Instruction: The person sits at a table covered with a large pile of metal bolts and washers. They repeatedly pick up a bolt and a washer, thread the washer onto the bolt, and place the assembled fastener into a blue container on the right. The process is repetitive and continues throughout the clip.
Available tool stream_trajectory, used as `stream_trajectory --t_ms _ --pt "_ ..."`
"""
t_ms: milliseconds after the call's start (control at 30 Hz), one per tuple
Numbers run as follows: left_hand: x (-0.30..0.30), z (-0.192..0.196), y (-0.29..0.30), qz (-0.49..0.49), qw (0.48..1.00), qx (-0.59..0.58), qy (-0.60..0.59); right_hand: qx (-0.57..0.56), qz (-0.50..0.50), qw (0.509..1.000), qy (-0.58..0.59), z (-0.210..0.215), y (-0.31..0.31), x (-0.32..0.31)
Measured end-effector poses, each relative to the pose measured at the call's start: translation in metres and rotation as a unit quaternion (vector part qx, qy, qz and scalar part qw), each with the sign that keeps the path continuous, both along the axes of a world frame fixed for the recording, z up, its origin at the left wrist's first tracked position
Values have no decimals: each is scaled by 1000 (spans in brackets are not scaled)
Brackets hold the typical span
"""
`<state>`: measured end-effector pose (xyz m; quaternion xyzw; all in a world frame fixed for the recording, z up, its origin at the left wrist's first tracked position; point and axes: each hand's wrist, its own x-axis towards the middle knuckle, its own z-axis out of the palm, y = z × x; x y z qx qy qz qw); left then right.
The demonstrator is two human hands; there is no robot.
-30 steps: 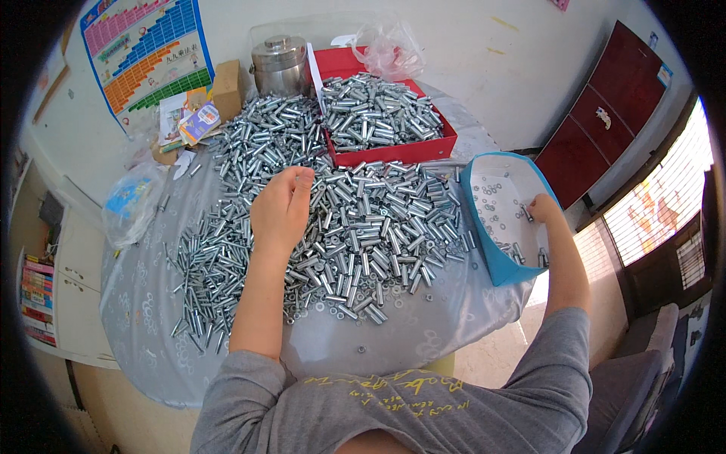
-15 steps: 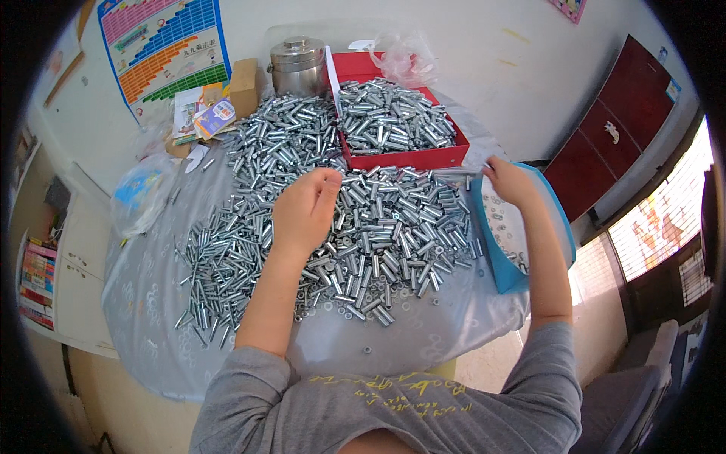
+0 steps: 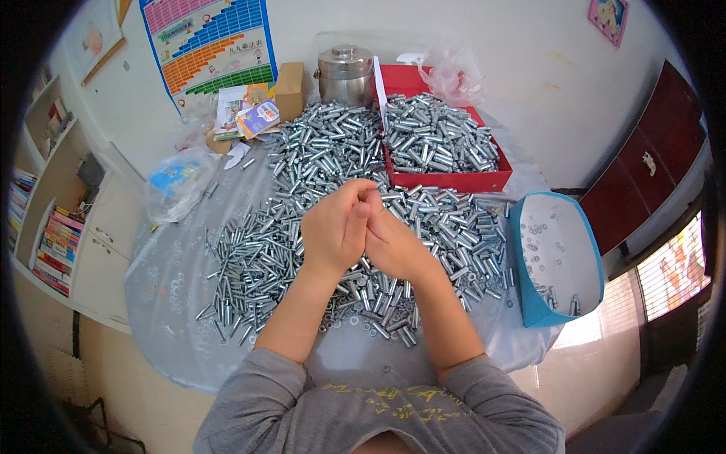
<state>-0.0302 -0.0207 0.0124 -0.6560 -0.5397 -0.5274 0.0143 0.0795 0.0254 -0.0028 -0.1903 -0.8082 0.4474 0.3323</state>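
Observation:
My left hand point(image 3: 331, 231) and my right hand point(image 3: 395, 246) meet above the middle of a big heap of shiny metal tubes point(image 3: 454, 234). The fingers of both hands are curled inward and touch at the tips. Whatever they grip is hidden behind the knuckles and thumbs. Under and around the hands lie the tubes, longer thin pins point(image 3: 234, 261) toward the left, and small metal washers point(image 3: 374, 327) along the near edge of the heap.
Behind the heap, a red box point(image 3: 454, 180) is filled with more tubes. At right stands a blue fabric bin point(image 3: 548, 316) with scattered washers and a few tubes inside. A steel pot point(image 3: 345, 79), a cardboard box point(image 3: 290, 91) and a plastic bag point(image 3: 178, 185) line the far side.
My right hand has left the rim of the blue bin and come left to meet my left hand over the heap. The whole view has shifted, moving the table's things rightward and down.

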Motion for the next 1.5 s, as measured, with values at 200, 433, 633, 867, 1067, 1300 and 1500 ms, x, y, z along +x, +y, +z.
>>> stream_trajectory --t_ms 200,433,633,867,1067,1300,1500 --pt "-1 -1 -1 16 999 38 -25 12 57 998 39 4 -1 4" --pt "1 -4 6 39 997 60 4 -6 26 995 92 4 4 3" --pt "-1 -12 8 59 998 21 8 6 -128 991 -26 7 1 3" --pt "2 -19 14 71 996 -17 54 -35 -217 955 -200 16 7 11" --pt "-1 -19 14 51 998 -16 40 -2 -211 972 -107 7 10 9" --pt "-5 -15 11 31 999 4 -17 104 -213 968 -79 9 6 5" --pt "-7 -16 14 7 996 -21 -88 140 -187 972 -39 6 7 7"
